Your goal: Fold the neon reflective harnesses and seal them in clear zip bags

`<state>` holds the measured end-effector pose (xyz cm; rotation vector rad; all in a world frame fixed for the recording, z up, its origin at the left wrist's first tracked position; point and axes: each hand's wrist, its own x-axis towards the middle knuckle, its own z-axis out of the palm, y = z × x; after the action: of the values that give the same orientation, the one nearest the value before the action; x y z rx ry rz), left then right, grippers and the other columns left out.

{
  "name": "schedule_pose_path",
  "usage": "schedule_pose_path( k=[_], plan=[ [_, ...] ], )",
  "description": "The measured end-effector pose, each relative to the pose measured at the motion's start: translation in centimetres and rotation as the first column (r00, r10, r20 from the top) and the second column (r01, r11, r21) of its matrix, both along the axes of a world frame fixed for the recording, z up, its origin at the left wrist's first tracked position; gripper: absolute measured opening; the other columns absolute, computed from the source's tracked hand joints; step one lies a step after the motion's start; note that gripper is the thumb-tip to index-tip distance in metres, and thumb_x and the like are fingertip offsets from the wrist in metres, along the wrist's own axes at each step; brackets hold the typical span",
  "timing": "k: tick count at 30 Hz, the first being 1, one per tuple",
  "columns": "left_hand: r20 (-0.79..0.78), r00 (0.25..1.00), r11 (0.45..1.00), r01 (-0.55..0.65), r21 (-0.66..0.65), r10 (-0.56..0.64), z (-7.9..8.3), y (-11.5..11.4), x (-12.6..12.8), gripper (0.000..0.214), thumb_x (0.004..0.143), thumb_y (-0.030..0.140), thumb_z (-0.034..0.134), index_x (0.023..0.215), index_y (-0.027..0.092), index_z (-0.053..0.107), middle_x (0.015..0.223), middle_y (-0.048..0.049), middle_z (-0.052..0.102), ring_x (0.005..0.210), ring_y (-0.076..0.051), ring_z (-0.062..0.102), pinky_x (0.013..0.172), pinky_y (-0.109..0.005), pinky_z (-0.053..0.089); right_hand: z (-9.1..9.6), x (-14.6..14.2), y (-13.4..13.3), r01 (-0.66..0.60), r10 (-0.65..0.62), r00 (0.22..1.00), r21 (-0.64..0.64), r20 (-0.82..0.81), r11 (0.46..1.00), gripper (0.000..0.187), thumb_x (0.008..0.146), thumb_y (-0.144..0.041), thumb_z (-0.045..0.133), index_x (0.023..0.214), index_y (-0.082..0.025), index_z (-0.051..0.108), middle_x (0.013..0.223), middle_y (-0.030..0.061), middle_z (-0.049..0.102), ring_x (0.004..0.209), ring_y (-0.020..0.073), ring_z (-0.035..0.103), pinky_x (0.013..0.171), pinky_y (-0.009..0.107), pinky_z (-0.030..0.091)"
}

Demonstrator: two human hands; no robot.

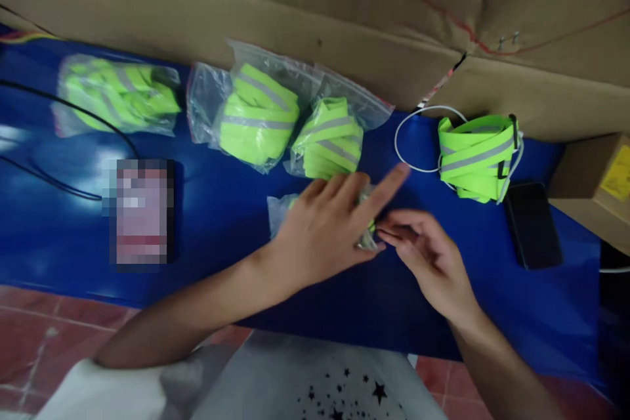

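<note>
The fingers of the left hand (pixel 319 223) spread over a small clear bag (pixel 279 215), the index finger stretched out straight and the thumb at the bag's edge; whether they grip it I cannot tell. The right hand's index finger and thumb (pixel 411 256) come close together at that same edge, yet blur hides whether anything is pinched between them. The small bag, with a little neon green showing, lies on the blue surface (pixel 211 230), left of the loose green bundle (pixel 475 157) and nearer the person. A white loop (pixel 396 139) extends left from this bundle; a dark phone (pixel 534 226) sits just to its right, nearer the person. Left of the bundle are two bagged green straps (pixel 258 121) (pixel 332 138), and well farther left a third bag (pixel 121 95). Cardboard (pixel 546 92) stands behind the bundle.
</note>
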<state>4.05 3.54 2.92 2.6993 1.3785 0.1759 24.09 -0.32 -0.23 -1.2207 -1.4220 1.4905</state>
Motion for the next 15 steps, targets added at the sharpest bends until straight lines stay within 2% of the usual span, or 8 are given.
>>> schedule_pose_path(
  k=[2, 3, 6, 8, 11, 15],
  plan=[
    [-0.027, 0.999, 0.999, -0.044, 0.002, 0.044, -0.1, 0.2, -0.9, 0.092, 0.093, 0.041, 0.069, 0.167, 0.021, 0.018, 0.125, -0.0109, 0.064, 0.107, -0.028, 0.064, 0.082, -0.037, 0.049, 0.1, 0.0, -0.4, -0.181, 0.181, 0.984, 0.000, 0.006, 0.984, 0.037, 0.102, -0.025, 0.063, 0.138, -0.034, 0.062, 0.135, 0.0039, 0.069, 0.135, 0.0215, 0.062, 0.116, 0.039, 0.052],
    [-0.049, 0.998, 1.000, -0.024, 0.003, 0.025, -0.1, 0.2, -1.2, 0.092, 0.092, 0.037, 0.070, 0.167, 0.022, 0.018, 0.126, -0.0103, 0.064, 0.108, -0.028, 0.064, 0.083, -0.038, 0.049, 0.1, 0.0, -0.6, -0.212, 0.211, 0.977, 0.013, 0.026, 0.977, 0.043, 0.101, -0.024, 0.064, 0.142, -0.034, 0.059, 0.140, 0.0043, 0.067, 0.138, 0.0219, 0.059, 0.119, 0.039, 0.049],
    [-0.056, 0.998, 1.000, 0.028, -0.007, -0.028, -0.3, -0.1, -1.5, 0.089, 0.092, 0.036, 0.070, 0.166, 0.025, 0.022, 0.127, -0.0094, 0.064, 0.110, -0.027, 0.064, 0.084, -0.038, 0.048, -0.3, -0.1, -0.7, -0.110, 0.108, 0.993, 0.061, 0.045, 0.992, 0.057, 0.097, -0.021, 0.070, 0.149, -0.034, 0.051, 0.148, 0.0071, 0.059, 0.132, 0.0232, 0.063, 0.112, 0.039, 0.056],
    [-0.029, 0.999, 0.999, 0.037, 0.013, -0.036, -0.3, -0.3, -1.3, 0.085, 0.093, 0.037, 0.069, 0.165, 0.024, 0.024, 0.127, -0.0102, 0.064, 0.110, -0.028, 0.064, 0.083, -0.038, 0.048, -0.5, -0.1, -0.5, -0.118, 0.106, 0.990, 0.131, 0.094, 0.984, 0.054, 0.096, -0.022, 0.069, 0.147, -0.031, 0.053, 0.147, 0.0094, 0.060, 0.130, 0.0256, 0.064, 0.108, 0.041, 0.059],
    [-0.030, 0.994, 0.993, 0.104, 0.055, -0.103, -0.2, -0.6, -0.8, 0.073, 0.094, 0.024, 0.064, 0.160, 0.021, 0.033, 0.125, -0.0121, 0.065, 0.107, -0.028, 0.066, 0.081, -0.039, 0.049, -0.5, -0.4, -0.4, -0.246, 0.194, 0.956, 0.246, 0.218, 0.937, 0.047, 0.095, -0.024, 0.071, 0.141, -0.025, 0.060, 0.140, 0.0117, 0.065, 0.131, 0.0292, 0.063, 0.110, 0.046, 0.057],
    [-0.021, 0.961, 0.960, 0.275, 0.044, -0.274, 0.4, -0.8, 0.4, 0.046, 0.096, 0.015, 0.056, 0.142, 0.019, 0.052, 0.103, -0.0072, 0.068, 0.086, -0.024, 0.067, 0.071, -0.038, 0.049, -0.3, -1.5, -1.3, -0.342, 0.284, 0.933, 0.300, 0.219, 0.891, 0.033, 0.090, -0.030, 0.073, 0.121, -0.019, 0.070, 0.121, 0.0122, 0.074, 0.116, 0.0300, 0.069, 0.099, 0.045, 0.060]
  ],
)
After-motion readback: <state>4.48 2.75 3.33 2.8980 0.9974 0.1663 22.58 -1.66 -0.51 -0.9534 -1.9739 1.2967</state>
